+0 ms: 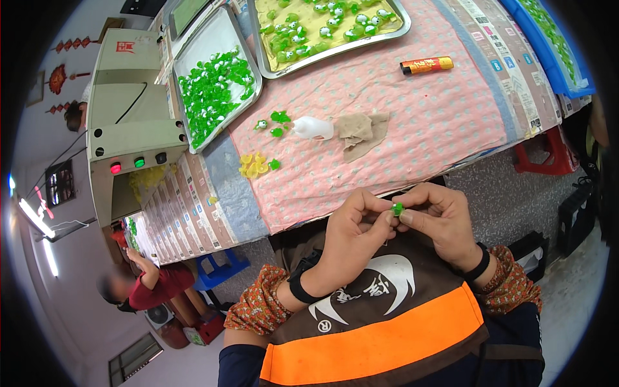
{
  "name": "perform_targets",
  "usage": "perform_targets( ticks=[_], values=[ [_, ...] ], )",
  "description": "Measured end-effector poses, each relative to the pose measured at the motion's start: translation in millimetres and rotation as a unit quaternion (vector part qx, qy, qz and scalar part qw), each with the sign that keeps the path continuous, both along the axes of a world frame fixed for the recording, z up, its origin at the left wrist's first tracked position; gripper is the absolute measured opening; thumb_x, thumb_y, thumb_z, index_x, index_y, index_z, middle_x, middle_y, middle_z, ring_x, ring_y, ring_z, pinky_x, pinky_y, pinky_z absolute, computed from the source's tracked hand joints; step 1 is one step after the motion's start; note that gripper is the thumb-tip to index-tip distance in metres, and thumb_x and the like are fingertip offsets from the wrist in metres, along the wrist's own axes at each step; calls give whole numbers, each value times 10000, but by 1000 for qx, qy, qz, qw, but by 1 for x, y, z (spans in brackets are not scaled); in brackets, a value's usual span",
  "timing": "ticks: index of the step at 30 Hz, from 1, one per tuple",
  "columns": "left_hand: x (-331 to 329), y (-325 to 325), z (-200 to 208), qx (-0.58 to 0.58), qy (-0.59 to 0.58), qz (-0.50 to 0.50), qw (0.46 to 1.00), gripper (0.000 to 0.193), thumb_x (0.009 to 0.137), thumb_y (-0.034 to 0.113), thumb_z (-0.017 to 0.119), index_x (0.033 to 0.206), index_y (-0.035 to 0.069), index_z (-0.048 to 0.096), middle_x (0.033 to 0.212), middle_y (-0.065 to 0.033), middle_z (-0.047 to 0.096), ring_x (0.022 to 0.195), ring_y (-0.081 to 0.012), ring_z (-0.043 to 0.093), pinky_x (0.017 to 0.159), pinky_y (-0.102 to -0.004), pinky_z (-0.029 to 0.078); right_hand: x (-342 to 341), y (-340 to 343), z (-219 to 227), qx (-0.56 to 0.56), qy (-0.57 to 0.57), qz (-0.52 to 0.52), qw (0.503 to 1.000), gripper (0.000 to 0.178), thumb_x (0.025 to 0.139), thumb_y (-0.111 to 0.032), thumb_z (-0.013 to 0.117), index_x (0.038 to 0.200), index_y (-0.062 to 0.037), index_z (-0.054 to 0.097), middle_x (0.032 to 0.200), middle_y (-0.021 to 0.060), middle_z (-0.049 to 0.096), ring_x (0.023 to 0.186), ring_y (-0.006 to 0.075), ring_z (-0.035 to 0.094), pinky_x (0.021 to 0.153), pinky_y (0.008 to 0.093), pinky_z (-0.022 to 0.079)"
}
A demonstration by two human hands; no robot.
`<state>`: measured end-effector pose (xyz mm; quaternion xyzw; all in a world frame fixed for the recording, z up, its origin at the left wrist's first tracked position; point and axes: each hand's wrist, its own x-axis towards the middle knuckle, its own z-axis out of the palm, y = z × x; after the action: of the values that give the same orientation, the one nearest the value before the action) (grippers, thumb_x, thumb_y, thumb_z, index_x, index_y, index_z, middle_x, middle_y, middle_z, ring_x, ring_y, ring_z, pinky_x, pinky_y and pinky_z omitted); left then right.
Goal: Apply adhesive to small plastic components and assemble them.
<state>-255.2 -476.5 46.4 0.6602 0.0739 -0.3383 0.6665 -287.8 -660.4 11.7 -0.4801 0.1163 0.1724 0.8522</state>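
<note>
Just past the table's front edge, my left hand (360,226) and my right hand (440,220) meet over my apron. Thumbs and forefingers of both are pinched on a small green plastic piece (397,209), partly hidden by the fingertips. On the pink patterned cloth (438,132) ahead lie a few loose green pieces (280,117), a green piece with a white eye (261,124) and a little pile of yellow pieces (253,165). A white squeeze bottle (314,128) rests on its side, next to a folded brown rag (361,133).
Beyond stand a tray of green-and-white pieces (182,111) and a yellow-lined tray of big-eyed green figures (407,26). A red-yellow lighter-like cylinder (427,65) lies right of them. A beige machine (132,97) stands left, a blue tray (548,61) far right. Another person (155,287) sits lower left.
</note>
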Motion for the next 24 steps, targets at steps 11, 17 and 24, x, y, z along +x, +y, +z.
perform_targets(
  ticks=[11,17,24],
  values=[
    [1,-9,7,74,-64,-47,994,112,978,2,593,1073,-10,535,1028,-79,667,903,-100,676,782,-233,582,2,-5,6,35,-7,-10,999,181,941,28,632,1114,80,618,1053,130,679,944,162,695,816,271,596],
    [1,-11,14,11,-70,-76,995,184,1001,19,557,1182,-10,540,1072,-86,669,930,-109,669,833,-249,572,6,-33,30,-33,-24,-3,999,168,937,40,623,1103,61,614,1033,87,653,909,114,663,794,252,578],
    [6,9,28,-4,-63,-68,996,181,1015,27,528,1168,-26,608,877,-31,625,700,-47,569,749,-235,530,59,-155,89,-519,-191,-276,786,154,933,-6,621,1087,9,614,914,9,592,804,64,545,698,217,446]
  ],
)
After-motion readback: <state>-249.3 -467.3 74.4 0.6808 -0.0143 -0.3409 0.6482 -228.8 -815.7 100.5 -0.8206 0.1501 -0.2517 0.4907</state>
